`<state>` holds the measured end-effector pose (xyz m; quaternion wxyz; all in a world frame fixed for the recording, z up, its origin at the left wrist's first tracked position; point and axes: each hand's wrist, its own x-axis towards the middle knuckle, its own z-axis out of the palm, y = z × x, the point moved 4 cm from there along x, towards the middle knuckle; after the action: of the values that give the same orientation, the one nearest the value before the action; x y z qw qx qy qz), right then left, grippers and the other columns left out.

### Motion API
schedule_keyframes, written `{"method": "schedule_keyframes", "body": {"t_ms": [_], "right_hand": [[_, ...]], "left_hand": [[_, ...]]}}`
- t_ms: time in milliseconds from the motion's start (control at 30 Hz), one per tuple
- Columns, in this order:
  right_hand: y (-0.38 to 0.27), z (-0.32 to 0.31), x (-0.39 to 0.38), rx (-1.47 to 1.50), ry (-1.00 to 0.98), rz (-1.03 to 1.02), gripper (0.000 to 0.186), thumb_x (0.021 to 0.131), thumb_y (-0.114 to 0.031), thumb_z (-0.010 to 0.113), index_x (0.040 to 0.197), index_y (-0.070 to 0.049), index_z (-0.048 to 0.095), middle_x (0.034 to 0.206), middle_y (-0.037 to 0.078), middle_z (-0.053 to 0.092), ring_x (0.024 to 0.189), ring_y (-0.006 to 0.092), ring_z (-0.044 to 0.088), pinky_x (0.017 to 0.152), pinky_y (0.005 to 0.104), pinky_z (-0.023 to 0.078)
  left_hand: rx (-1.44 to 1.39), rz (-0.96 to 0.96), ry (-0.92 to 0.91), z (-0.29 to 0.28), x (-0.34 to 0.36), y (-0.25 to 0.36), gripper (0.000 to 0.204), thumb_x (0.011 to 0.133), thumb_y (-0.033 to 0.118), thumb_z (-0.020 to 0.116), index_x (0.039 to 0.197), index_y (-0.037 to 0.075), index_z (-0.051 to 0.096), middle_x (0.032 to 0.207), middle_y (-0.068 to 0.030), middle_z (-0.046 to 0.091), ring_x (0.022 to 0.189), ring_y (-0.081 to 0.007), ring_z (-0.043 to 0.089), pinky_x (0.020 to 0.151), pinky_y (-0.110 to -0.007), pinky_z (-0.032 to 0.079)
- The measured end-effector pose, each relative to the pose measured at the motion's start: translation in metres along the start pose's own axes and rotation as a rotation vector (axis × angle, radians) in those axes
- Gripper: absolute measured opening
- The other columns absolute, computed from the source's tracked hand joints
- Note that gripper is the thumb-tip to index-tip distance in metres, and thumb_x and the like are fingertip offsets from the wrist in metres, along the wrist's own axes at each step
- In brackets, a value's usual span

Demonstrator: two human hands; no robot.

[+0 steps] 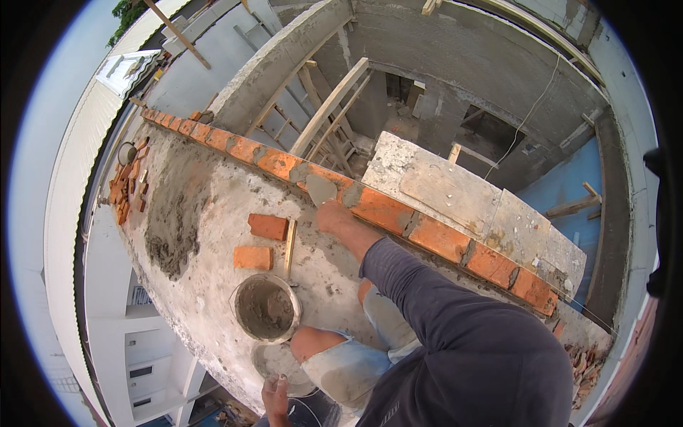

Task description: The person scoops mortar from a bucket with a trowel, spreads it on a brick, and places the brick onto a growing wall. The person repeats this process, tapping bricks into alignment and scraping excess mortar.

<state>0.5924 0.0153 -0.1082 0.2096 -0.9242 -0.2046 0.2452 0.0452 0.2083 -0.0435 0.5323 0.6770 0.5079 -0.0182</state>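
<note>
My right hand [333, 215] is closed on a trowel, its arm in a dark sleeve stretched forward. The mortar-coated blade of the trowel [321, 189] lies against the row of orange bricks [380, 210], over a joint smeared with grey mortar. A thin string runs along the row. Low in the picture, my left hand [276, 400] has its fingers curled; whatever they may hold is hidden. Close to it are a round pan [274, 361] with greyish contents and a dark bucket [313, 409] with a wire handle. A mortar-caked bucket [267, 307] stands beyond my knee.
Two loose bricks [253, 257] and a wooden strip [289, 248] lie on the slab. Wet mortar [174, 238] is spread to the left, near a brick pile [129, 181]. Past the brick row the floor drops into a deep space with wooden props; a pale board [441, 186] adjoins it.
</note>
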Motion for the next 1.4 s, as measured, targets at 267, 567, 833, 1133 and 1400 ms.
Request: {"method": "schedule_keyframes", "body": {"t_ms": [267, 567, 833, 1133, 1400], "right_hand": [[0.111, 0.005, -0.099, -0.002, -0.273, 0.21, 0.031, 0.086, -0.009, 0.062, 0.111, 0.004, 0.076, 0.115, 0.024, 0.073, 0.108, 0.0373, 0.072, 0.089, 0.0481, 0.057], [0.148, 0.02, -0.238, 0.189, -0.249, 0.2, 0.029, 0.082, -0.012, 0.057, 0.091, 0.007, 0.076, 0.074, 0.018, 0.075, 0.094, 0.0333, 0.075, 0.082, 0.048, 0.057], [0.056, 0.054, -0.138, 0.208, 0.024, -0.022, 0.031, 0.086, -0.013, 0.063, 0.103, 0.01, 0.074, 0.097, 0.028, 0.074, 0.092, 0.0386, 0.074, 0.085, 0.0458, 0.059], [0.136, 0.087, -0.191, 0.271, -0.068, 0.384, 0.027, 0.086, -0.007, 0.064, 0.108, 0.004, 0.077, 0.116, 0.026, 0.071, 0.108, 0.0389, 0.07, 0.094, 0.0444, 0.058], [0.298, 0.118, -0.432, 0.087, 0.054, 0.652, 0.036, 0.089, -0.02, 0.054, 0.1, 0.007, 0.074, 0.104, 0.029, 0.073, 0.105, 0.0397, 0.072, 0.093, 0.0481, 0.057]], "left_hand": [[0.248, 0.217, 0.248, -0.015, 0.159, 0.036, 0.059, 0.092, 0.025, 0.073, 0.13, -0.016, 0.055, 0.101, -0.0178, 0.07, 0.09, -0.0201, 0.065, 0.081, -0.032, 0.052], [0.141, -0.063, 0.128, 0.013, 0.232, 0.012, 0.067, 0.096, 0.039, 0.07, 0.126, -0.019, 0.056, 0.113, -0.0228, 0.07, 0.096, -0.0305, 0.067, 0.08, -0.041, 0.054], [-0.173, -0.128, 0.06, 0.019, 0.217, 0.028, 0.048, 0.103, 0.03, 0.06, 0.134, -0.007, 0.057, 0.123, -0.0169, 0.067, 0.101, -0.0307, 0.066, 0.082, -0.049, 0.054], [-0.029, -0.121, 0.097, 0.013, 0.251, 0.047, 0.043, 0.103, 0.03, 0.059, 0.131, -0.003, 0.06, 0.121, -0.0164, 0.066, 0.104, -0.0326, 0.067, 0.082, -0.052, 0.055], [-0.023, -0.029, 0.162, 0.031, 0.247, 0.077, 0.046, 0.103, 0.031, 0.064, 0.117, -0.013, 0.066, 0.102, -0.0146, 0.07, 0.081, -0.0234, 0.066, 0.064, -0.039, 0.052]]}}
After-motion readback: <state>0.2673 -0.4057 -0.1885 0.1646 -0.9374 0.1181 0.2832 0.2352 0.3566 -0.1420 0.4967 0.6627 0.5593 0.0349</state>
